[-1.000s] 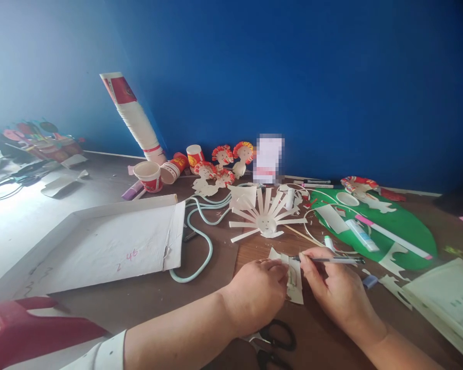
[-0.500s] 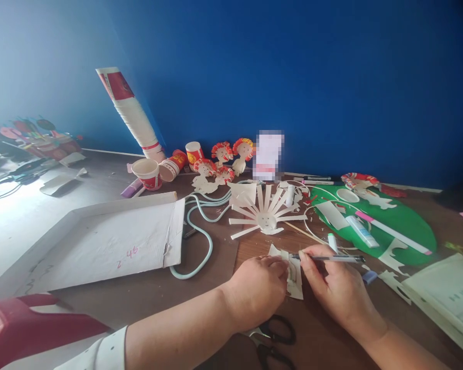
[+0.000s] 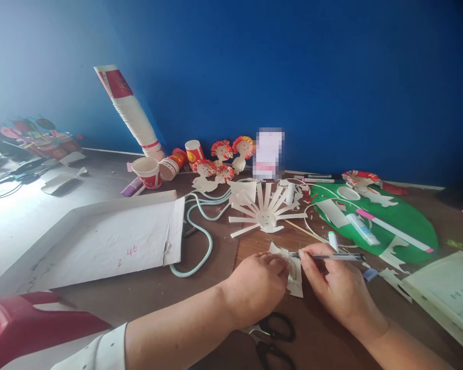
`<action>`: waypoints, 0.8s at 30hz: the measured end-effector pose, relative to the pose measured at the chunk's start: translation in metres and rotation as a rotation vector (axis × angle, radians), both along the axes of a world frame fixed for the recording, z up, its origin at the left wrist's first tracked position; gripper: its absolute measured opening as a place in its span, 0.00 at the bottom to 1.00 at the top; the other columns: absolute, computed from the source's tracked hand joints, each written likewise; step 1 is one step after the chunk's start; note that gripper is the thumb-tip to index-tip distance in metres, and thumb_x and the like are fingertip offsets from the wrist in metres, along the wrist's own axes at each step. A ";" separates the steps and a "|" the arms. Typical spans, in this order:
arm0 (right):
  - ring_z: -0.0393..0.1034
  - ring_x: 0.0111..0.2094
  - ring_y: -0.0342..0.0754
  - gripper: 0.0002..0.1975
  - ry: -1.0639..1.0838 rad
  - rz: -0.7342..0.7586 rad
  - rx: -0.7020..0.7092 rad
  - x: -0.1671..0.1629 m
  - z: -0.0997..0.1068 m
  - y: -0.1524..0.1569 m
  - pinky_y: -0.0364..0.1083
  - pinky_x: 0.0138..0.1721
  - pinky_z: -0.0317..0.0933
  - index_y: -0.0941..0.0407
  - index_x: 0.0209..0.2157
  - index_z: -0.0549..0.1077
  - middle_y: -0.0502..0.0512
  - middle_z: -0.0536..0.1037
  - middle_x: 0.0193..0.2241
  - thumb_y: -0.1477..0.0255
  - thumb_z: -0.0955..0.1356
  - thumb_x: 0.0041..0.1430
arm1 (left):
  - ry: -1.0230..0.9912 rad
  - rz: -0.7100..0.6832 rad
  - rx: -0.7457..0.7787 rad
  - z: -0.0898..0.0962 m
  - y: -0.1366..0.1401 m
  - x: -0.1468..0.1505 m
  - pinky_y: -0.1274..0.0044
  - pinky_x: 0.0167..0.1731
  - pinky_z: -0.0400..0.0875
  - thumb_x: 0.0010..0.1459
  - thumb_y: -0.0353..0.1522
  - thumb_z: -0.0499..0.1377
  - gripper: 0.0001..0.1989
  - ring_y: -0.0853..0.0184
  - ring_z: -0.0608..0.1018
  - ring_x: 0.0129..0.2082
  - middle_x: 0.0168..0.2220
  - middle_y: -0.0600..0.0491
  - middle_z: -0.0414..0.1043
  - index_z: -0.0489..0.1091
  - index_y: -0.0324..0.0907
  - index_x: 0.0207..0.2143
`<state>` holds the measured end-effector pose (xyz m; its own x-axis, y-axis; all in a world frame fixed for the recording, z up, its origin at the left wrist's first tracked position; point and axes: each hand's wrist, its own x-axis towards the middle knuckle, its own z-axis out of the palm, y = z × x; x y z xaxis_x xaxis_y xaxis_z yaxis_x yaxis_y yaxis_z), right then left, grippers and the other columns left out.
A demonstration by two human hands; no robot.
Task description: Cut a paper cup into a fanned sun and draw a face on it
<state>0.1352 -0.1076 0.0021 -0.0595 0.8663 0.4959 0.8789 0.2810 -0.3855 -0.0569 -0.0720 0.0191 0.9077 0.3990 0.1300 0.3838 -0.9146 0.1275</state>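
My right hand (image 3: 341, 288) pinches a pen (image 3: 341, 256) with a dark grip and a clear barrel. The pen lies nearly level, its tip at a small piece of off-white paper (image 3: 295, 287) on the table. My left hand (image 3: 256, 288) is closed, fingers together and curled, holding that paper down from the left; its fingertips are partly hidden. Black-handled scissors (image 3: 275, 329) lie below my left hand, blades partly covered. Just beyond the paper rests a cut paper cup (image 3: 267, 220) with strips fanned out and a small face drawn on its base.
An open white box (image 3: 111, 241) stands left beside a pale blue cord (image 3: 210, 241). Paper cups (image 3: 146, 172) and red-maned paper figures (image 3: 221, 151) line the wall. Right are a green oval sheet (image 3: 405, 221), a glue tube (image 3: 362, 229), a pink-capped marker (image 3: 395, 230) and paper scraps.
Both hands and the pen stay almost exactly where they were, with the pen tip still at the paper. The view has shifted very slightly.
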 end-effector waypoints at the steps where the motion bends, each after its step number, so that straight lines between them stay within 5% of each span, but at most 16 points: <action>1: 0.73 0.26 0.45 0.07 -0.001 0.003 0.004 0.000 0.000 0.000 0.41 0.28 0.63 0.55 0.34 0.67 0.50 0.76 0.26 0.67 0.62 0.63 | -0.012 -0.004 0.007 0.000 0.000 0.000 0.71 0.51 0.66 0.61 0.28 0.50 0.14 0.60 0.72 0.49 0.48 0.43 0.70 0.67 0.32 0.47; 9: 0.72 0.25 0.45 0.07 -0.002 0.017 0.009 -0.001 0.003 0.000 0.42 0.28 0.63 0.55 0.34 0.67 0.50 0.76 0.25 0.68 0.61 0.64 | -0.036 -0.025 0.058 0.000 0.000 0.002 0.69 0.53 0.62 0.61 0.29 0.52 0.10 0.62 0.72 0.44 0.42 0.47 0.72 0.71 0.35 0.40; 24: 0.73 0.24 0.44 0.08 0.022 0.033 -0.024 -0.001 0.005 -0.002 0.42 0.27 0.62 0.55 0.34 0.68 0.50 0.76 0.25 0.68 0.61 0.64 | 0.038 -0.007 0.025 0.001 -0.003 0.003 0.72 0.48 0.67 0.58 0.28 0.54 0.08 0.60 0.70 0.48 0.46 0.46 0.70 0.71 0.35 0.38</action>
